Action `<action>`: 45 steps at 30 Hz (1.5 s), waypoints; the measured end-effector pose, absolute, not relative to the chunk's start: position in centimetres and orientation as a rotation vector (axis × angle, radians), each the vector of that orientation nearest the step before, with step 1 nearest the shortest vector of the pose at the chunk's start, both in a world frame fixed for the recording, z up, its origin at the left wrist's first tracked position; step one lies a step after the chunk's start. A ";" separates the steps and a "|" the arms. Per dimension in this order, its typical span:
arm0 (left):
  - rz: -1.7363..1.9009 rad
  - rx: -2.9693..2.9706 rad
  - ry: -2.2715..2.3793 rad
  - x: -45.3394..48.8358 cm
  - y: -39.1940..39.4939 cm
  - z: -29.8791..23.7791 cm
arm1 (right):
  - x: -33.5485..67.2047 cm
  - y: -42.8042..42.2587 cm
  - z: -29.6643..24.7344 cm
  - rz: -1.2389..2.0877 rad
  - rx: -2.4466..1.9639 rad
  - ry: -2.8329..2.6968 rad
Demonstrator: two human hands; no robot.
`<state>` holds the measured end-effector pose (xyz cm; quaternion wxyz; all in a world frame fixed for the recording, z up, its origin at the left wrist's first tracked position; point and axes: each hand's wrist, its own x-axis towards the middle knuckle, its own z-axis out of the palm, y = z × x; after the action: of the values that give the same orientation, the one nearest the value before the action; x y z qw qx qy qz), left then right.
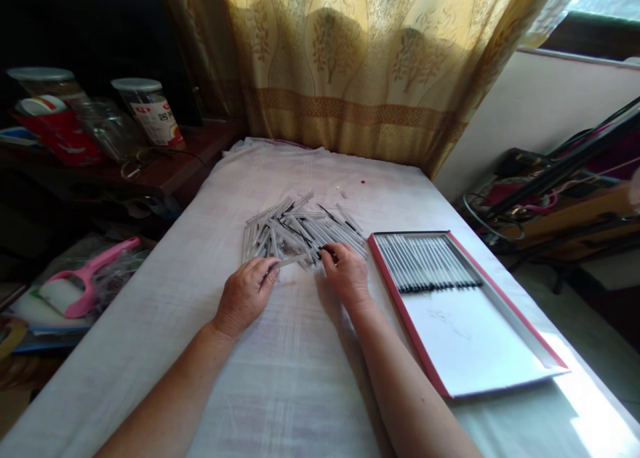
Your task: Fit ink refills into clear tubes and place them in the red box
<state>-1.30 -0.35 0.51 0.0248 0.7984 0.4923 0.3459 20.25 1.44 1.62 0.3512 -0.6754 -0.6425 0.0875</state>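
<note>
A loose pile of thin clear pen refills (pixel 300 231) with black tips lies on the white cloth in front of me. My left hand (pixel 246 293) rests at the pile's near left edge, fingers curled and pinching one refill. At the pile's near right edge, my right hand (pixel 345 271) has its fingers closed on a black-tipped refill. To the right lies a shallow red-edged box (pixel 505 351) with a neat row of refills (pixel 425 263) laid side by side in its far half.
The white-covered table (pixel 280 391) runs back to a yellow curtain (pixel 350 65). On a dark shelf at left stand jars (pixel 150 111); below it lies a pink lint roller (pixel 85 278). At right are cables and clutter (pixel 550 191). Two tiny bits (pixel 353 183) lie beyond the pile.
</note>
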 end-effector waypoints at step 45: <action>0.994 2.506 1.242 0.8 -2.3 1.0 | 21.0 -4.0 2.6 1.006 -1.251 -1.038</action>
<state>0.85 -2.25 0.99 0.0866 0.8411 0.4168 0.3336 21.01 -3.99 2.63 0.5770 -0.5346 -0.4433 0.4299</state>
